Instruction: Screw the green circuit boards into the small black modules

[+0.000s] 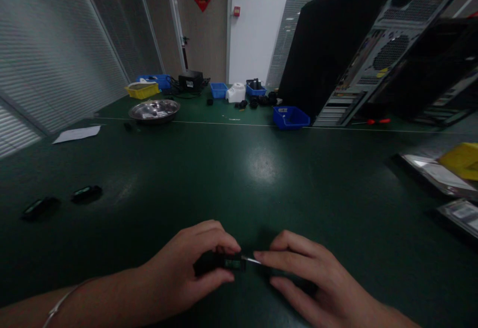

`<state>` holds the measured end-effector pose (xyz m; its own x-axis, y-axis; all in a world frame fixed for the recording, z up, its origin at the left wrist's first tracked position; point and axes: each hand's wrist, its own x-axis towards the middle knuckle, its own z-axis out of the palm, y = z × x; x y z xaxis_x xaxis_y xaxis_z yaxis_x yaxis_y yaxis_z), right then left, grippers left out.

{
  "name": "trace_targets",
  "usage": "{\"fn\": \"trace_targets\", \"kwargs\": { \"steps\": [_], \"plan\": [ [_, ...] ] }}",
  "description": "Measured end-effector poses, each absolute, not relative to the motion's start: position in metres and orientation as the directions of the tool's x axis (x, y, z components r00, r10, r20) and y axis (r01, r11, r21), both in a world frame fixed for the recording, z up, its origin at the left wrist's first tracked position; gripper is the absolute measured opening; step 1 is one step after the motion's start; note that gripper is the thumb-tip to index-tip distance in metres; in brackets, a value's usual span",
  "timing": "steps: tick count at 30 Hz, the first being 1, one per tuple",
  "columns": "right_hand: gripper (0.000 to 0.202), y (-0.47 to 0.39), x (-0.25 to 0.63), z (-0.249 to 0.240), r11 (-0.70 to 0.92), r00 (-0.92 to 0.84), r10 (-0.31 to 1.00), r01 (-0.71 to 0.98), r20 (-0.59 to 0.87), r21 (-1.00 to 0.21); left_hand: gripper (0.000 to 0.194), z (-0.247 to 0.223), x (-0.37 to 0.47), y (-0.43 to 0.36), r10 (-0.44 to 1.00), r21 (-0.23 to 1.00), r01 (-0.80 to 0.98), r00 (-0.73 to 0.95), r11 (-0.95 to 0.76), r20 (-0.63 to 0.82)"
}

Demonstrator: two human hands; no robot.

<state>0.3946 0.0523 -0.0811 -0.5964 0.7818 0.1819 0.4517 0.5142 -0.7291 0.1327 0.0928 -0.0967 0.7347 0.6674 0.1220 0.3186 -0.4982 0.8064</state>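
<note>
Between the thumb and fingers of my left hand (194,263) is a small black part with a green face (233,264), held low over the green tabletop. My right hand (313,278) is closed round what looks like a screwdriver (252,260); its thin metal shaft points left and meets the right end of the black part. The tool's handle is mostly hidden under my fingers. Over to the left lie two similar black parts, one nearer the edge (40,208) and one beside it (86,194).
A metal bowl (154,111) and a white paper (76,134) are at the far left. A blue bin (291,118) stands by a large black computer case (336,44). Hard drives (440,171) and a yellow object (461,161) lie at the right.
</note>
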Motion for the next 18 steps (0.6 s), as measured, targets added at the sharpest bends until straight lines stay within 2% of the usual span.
{"fn": "trace_targets", "kwargs": {
  "steps": [6,10,13,18],
  "plan": [
    [0.04,0.051,0.395,-0.081,0.501,-0.596,0.782,0.426,0.183,-0.754,0.03,-0.093,0.134,0.088,0.662,0.757,0.409,0.749,-0.509,0.041],
    [0.04,0.05,0.394,-0.079,0.494,-0.585,0.79,0.434,0.181,-0.753,0.031,-0.087,0.133,0.088,0.613,0.728,0.406,0.79,-0.553,0.025],
    [0.04,0.05,0.393,-0.078,0.48,-0.585,0.793,0.429,0.169,-0.765,0.027,-0.083,0.132,0.09,0.613,0.75,0.386,0.79,-0.537,0.033],
    [0.042,0.051,0.394,-0.082,0.472,-0.576,0.797,0.405,0.183,-0.783,0.06,-0.083,0.129,0.093,0.549,0.756,0.296,0.83,-0.584,0.099]
  ]
}}
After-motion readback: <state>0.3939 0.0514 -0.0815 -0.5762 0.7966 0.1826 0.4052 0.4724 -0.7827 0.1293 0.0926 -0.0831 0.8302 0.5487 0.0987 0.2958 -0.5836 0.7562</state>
